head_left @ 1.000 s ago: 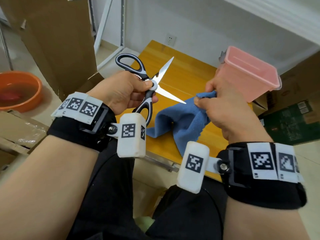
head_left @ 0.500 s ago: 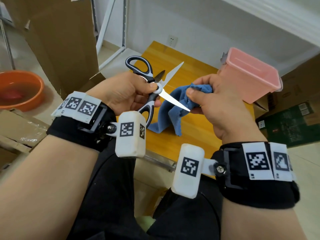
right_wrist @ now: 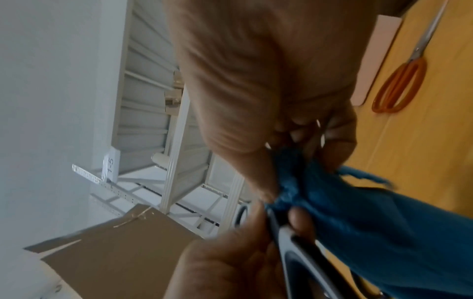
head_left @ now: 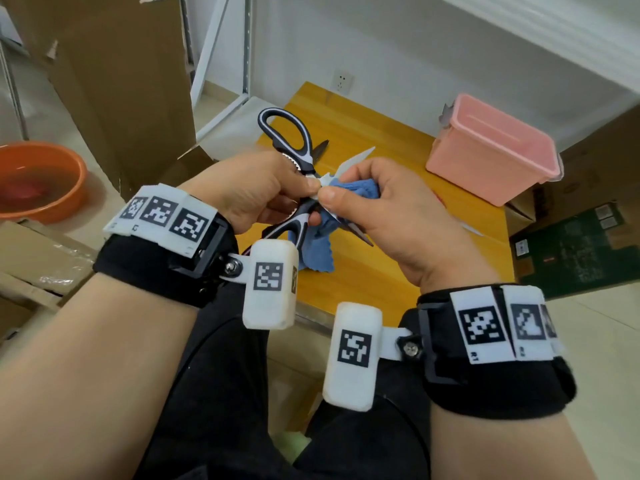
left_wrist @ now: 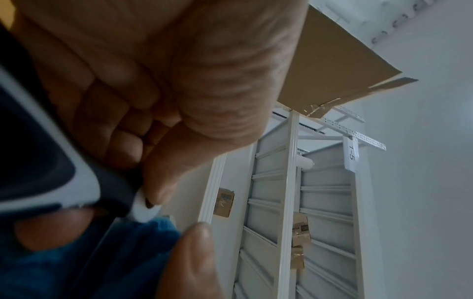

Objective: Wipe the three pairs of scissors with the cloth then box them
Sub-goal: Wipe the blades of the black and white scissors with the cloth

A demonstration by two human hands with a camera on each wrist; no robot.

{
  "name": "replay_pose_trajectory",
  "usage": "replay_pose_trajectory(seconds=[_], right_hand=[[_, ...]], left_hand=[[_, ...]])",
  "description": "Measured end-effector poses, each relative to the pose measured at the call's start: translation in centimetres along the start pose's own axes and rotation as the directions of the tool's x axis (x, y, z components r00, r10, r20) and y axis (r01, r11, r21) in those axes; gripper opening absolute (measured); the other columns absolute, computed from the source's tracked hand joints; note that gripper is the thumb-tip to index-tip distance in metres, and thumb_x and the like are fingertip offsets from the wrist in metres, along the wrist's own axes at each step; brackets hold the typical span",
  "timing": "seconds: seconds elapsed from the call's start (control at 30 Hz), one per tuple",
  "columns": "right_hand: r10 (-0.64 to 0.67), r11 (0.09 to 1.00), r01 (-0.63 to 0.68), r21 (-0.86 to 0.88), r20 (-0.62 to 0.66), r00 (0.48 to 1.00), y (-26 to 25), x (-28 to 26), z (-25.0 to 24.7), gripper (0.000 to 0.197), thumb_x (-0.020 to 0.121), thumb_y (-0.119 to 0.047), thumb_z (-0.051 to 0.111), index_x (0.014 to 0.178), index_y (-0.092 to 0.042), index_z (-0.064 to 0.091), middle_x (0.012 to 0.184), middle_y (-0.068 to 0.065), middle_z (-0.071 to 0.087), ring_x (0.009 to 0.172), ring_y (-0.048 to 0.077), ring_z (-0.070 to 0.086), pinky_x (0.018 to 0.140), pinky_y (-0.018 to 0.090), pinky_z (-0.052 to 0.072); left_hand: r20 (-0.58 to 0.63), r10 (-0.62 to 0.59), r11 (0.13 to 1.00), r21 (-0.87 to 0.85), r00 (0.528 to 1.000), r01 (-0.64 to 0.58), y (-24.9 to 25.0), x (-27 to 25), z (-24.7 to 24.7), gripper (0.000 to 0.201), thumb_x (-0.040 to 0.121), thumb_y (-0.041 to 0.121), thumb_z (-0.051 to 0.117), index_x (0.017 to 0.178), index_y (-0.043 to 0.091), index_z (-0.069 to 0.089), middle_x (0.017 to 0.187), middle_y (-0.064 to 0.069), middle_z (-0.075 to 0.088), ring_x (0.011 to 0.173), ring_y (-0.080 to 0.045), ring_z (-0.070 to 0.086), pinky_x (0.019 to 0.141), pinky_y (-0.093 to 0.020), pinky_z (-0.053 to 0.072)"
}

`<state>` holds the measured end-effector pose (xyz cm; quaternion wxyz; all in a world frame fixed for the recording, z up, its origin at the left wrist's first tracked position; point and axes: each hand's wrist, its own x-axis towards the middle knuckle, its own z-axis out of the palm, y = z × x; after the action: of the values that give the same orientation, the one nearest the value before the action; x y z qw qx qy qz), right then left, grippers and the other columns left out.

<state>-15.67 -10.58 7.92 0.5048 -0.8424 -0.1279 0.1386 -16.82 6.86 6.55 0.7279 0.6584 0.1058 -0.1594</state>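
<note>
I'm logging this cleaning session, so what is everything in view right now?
Kitchen scissors: one, black and white handles, blades open, held over the table.
Cloth: one, blue, bunched round a blade near the pivot.
Orange-handled scissors: one, lying shut on the table.
Box: one, pink plastic, open, far right of the table.
Table: one, yellow wood.
Basin: one, orange, on the floor at left.
Cardboard boxes: several, brown, around the table.
Shelving: white metal, by the wall.
Left hand: grips the kitchen scissors' handles.
Right hand: pinches the cloth on the blade.
</note>
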Motion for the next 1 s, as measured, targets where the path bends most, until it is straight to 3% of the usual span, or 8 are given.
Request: replay_pose_trajectory(seconds=[0.1,0.17,0.23,0.4,0.63,0.73,0.83,1.0], right_hand=[[0.012,0.997,-0.015,0.075,0.048,0.999,0.0,0.0,-0.1,0.018,0.092,-0.032,0.070,0.101,-0.017,0.070,0.094,0.005,0.076,0.096,0.024,0.072,0.088,0.045,0.060],[0.004,0.997,-0.005,0.074,0.023,1.000,0.2,0.3,-0.1,0.005,0.096,-0.018,0.066,0.097,-0.018,0.070,0.092,0.005,0.075,0.087,0.018,0.072,0.077,0.035,0.060],[-0.011,0.999,0.011,0.052,-0.010,1.000,0.4,0.6,0.1,0.014,0.094,-0.006,0.066,0.090,-0.019,0.066,0.087,0.004,0.071,0.075,0.013,0.071,0.068,0.029,0.057],[-0.029,0.995,0.032,0.098,-0.030,0.999,0.5,0.7,0.5,0.024,0.092,0.005,0.061,0.085,-0.017,0.055,0.091,0.021,0.065,0.075,0.030,0.075,0.078,0.056,0.060],[-0.059,0.994,0.058,0.092,0.001,0.998,0.2,0.6,0.3,0.030,0.093,0.007,0.055,0.084,-0.020,0.047,0.081,0.008,0.060,0.074,0.020,0.074,0.065,0.042,0.059],[-0.080,0.996,0.078,-0.035,-0.054,0.995,0.9,0.5,0.3,0.031,0.088,-0.001,0.061,0.078,-0.026,0.045,0.072,0.003,0.049,0.067,0.020,0.054,0.059,0.037,0.043],[-0.057,0.995,0.052,-0.080,-0.054,0.997,1.3,0.4,-0.1,0.030,0.088,-0.004,0.064,0.077,-0.026,0.046,0.072,0.004,0.049,0.067,0.021,0.051,0.058,0.036,0.042],[0.045,0.967,-0.052,-0.251,-0.034,0.998,2.3,-0.4,-2.4,0.027,0.086,-0.006,0.068,0.081,-0.025,0.050,0.066,-0.003,0.049,0.054,0.010,0.045,0.048,0.022,0.036]], left_hand=[[-0.061,-0.009,0.999,-0.035,0.998,0.006,0.1,-0.1,0.0,0.024,0.095,0.004,0.056,0.073,0.011,0.056,0.061,-0.003,0.067,0.055,-0.014,0.067,0.053,-0.018,0.053],[-0.062,0.000,1.000,-0.026,0.998,-0.002,0.1,-0.2,0.3,0.024,0.096,0.006,0.057,0.073,0.012,0.056,0.061,-0.001,0.067,0.053,-0.012,0.066,0.052,-0.017,0.053],[-0.049,0.028,1.000,0.006,0.998,-0.028,0.1,-0.3,0.6,0.023,0.095,0.006,0.059,0.073,0.011,0.056,0.055,0.002,0.065,0.048,-0.009,0.063,0.048,-0.017,0.050],[-0.014,0.076,0.995,0.062,0.997,-0.075,0.2,0.0,0.7,0.014,0.093,0.006,0.063,0.079,0.005,0.061,0.070,-0.011,0.070,0.064,-0.022,0.071,0.053,-0.023,0.054],[0.000,0.031,0.999,-0.039,1.000,-0.031,0.3,0.1,0.3,0.013,0.096,0.005,0.055,0.084,0.005,0.062,0.069,-0.006,0.072,0.067,-0.019,0.073,0.062,-0.024,0.059],[-0.019,0.017,0.999,-0.049,1.000,-0.018,0.3,0.2,-0.1,0.013,0.098,0.007,0.053,0.089,0.006,0.063,0.072,-0.004,0.073,0.067,-0.016,0.071,0.065,-0.023,0.057],[-0.045,0.004,0.999,-0.042,0.999,-0.006,0.1,0.2,-0.4,0.013,0.099,0.008,0.052,0.093,0.004,0.063,0.080,-0.007,0.073,0.070,-0.017,0.071,0.068,-0.023,0.057],[-0.136,-0.001,1.000,-0.031,0.991,-0.003,-0.2,0.1,-1.4,0.016,0.099,0.007,0.052,0.086,0.007,0.062,0.078,-0.006,0.073,0.065,-0.015,0.071,0.059,-0.021,0.057]])
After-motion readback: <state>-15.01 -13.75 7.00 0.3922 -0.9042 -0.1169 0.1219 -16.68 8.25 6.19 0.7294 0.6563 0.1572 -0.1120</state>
